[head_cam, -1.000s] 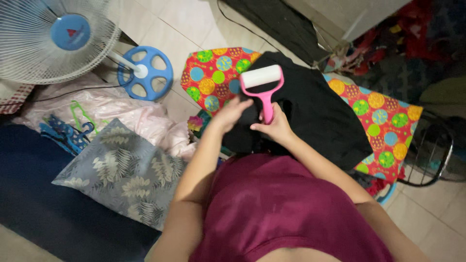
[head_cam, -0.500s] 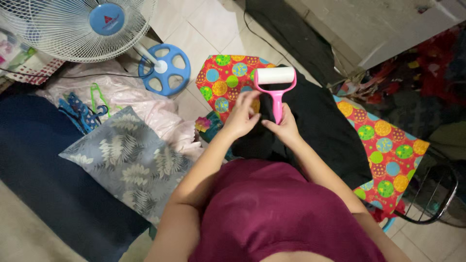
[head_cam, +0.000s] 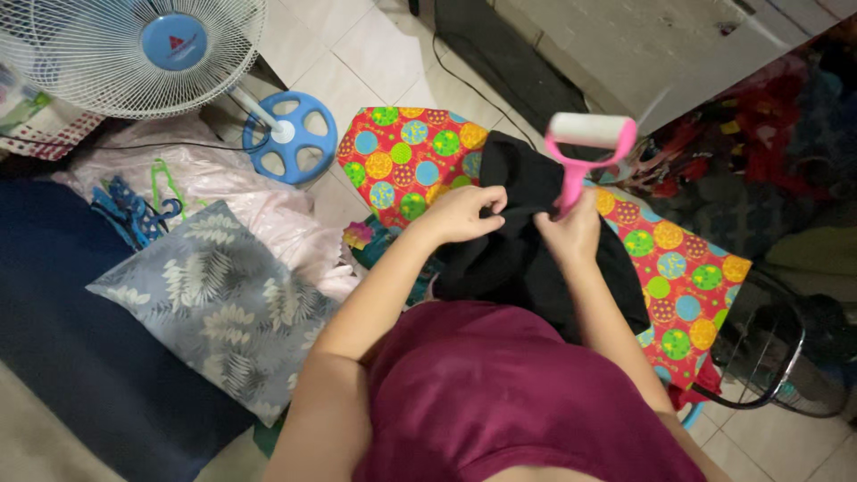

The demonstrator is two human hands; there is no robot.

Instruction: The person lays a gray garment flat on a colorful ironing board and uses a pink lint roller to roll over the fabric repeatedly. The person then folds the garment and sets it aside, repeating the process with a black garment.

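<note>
Over the bright dotted board point(head_cam: 406, 156), your left hand point(head_cam: 464, 214) pinches the black garment point(head_cam: 527, 259) while your right hand point(head_cam: 571, 234) grips the lint roller point(head_cam: 585, 147) lifted off that garment, so rolling looks unfinished.

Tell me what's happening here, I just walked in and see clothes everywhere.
A person in a maroon top stands over a bright dotted ironing board with a black garment spread on it. The right hand holds a pink lint roller by its handle, lifted off the cloth. The left hand pinches the garment's edge. A white fan stands on the tiled floor, beside a leaf-print pillow.
</note>
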